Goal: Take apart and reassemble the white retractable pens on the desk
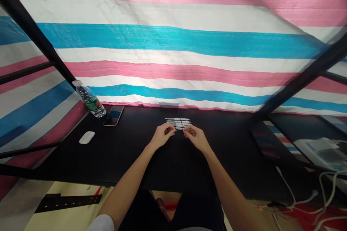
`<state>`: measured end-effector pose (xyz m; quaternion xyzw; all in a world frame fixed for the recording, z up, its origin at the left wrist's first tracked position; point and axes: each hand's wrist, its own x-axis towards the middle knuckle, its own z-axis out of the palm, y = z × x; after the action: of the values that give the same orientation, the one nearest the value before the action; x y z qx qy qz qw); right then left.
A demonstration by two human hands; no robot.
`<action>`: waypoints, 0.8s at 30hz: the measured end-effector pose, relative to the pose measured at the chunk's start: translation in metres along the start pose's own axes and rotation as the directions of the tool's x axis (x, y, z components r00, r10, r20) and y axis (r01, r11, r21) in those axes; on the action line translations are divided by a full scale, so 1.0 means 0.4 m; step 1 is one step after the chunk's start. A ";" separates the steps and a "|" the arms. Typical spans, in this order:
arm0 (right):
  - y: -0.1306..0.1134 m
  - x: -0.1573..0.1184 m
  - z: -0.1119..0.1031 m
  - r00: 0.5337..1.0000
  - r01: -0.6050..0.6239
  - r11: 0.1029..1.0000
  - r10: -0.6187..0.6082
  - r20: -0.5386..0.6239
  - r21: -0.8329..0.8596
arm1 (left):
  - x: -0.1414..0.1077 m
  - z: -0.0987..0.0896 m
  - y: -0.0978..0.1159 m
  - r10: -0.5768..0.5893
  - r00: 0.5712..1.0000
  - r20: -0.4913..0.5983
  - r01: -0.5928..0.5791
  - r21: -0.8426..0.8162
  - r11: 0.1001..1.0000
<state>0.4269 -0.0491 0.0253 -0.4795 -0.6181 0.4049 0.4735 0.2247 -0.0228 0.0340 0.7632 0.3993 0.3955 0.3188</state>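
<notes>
Several white pens (178, 121) with dark parts lie side by side in a row, pointing left to right, on the black table (121, 162). My left hand (163, 135) is at the left end of the nearest pen, with thumb and fingers closed in a pinch. Across from it, my right hand (196, 137) pinches at the right end of that same pen. Both ends of this pen are partly hidden by my fingers. The other pens lie just beyond my fingertips.
A clear plastic bottle (92, 101) with a green label stands at the back left. Beside it lies a phone (114, 116), and nearer, a white rounded case (87, 137). Black frame bars (292, 79) and striped sheeting enclose the table. White cables (287, 187) hang at the right.
</notes>
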 end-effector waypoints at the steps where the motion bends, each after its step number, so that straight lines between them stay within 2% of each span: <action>1: 0.000 0.001 0.001 0.999 -0.051 0.993 0.051 0.008 0.107 | 0.001 0.003 -0.002 -0.051 0.999 -0.016 0.049 -0.063 0.997; 5: -0.010 0.003 -0.001 0.989 -0.147 0.907 0.144 0.037 0.394 | 0.005 0.007 -0.010 -0.191 0.981 0.023 0.187 -0.352 0.917; 9: -0.018 0.003 -0.005 0.984 -0.178 0.840 0.165 0.071 0.513 | 0.006 0.008 -0.013 -0.277 0.960 0.037 0.254 -0.528 0.810; 19: 0.019 0.018 -0.034 0.969 -0.126 0.763 0.232 -0.086 0.634 | 0.014 -0.001 -0.025 -0.379 0.916 -0.130 0.258 -0.534 0.805; 24: 0.026 0.022 -0.041 0.961 -0.113 0.743 0.249 -0.116 0.660 | 0.014 -0.002 -0.027 -0.400 0.904 -0.148 0.266 -0.538 0.800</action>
<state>0.4443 -0.0376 0.0209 -0.3822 -0.3405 0.5877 0.6265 0.2223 -0.0126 0.0276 0.5124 0.4478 0.5177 0.5186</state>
